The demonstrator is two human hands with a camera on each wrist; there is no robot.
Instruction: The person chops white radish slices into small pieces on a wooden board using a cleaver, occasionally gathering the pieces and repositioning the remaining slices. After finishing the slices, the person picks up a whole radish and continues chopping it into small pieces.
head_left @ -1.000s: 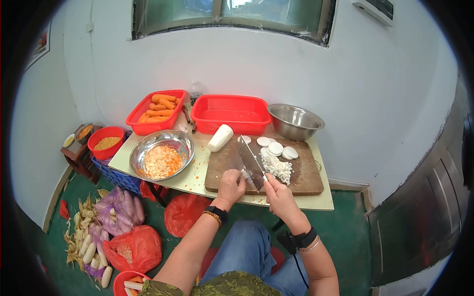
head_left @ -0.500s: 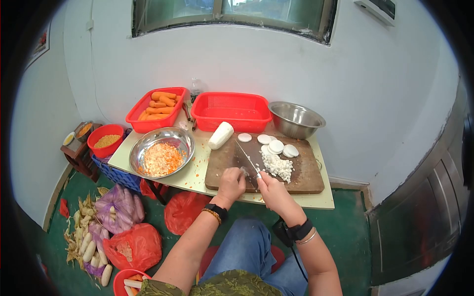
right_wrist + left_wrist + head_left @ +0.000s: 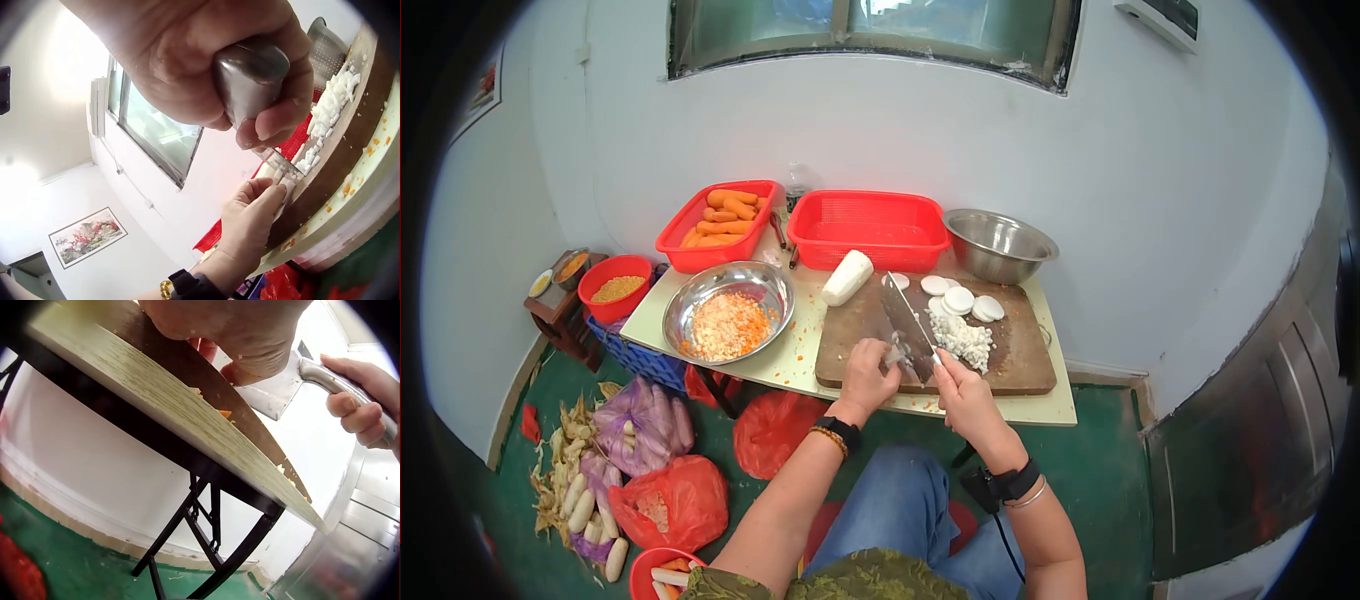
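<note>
My right hand grips the metal handle of a wide cleaver, whose blade stands over the wooden cutting board. Just left of the blade, my left hand holds small white pieces against the board with bent fingers; in the right wrist view the left hand pinches a white piece beside the blade. Right of the cleaver lies a heap of diced white vegetable, with round white slices behind it. A thick peeled white piece rests at the board's back left.
A steel bowl of chopped orange and white bits stands left of the board. Behind are a red basket of carrots, a red basket and a steel bowl. Bags and vegetables lie on the floor at left.
Against half a second ago, the cleaver blade has tilted so its broad face shows, and my right hand has shifted slightly right. My left hand has stayed almost in place.
</note>
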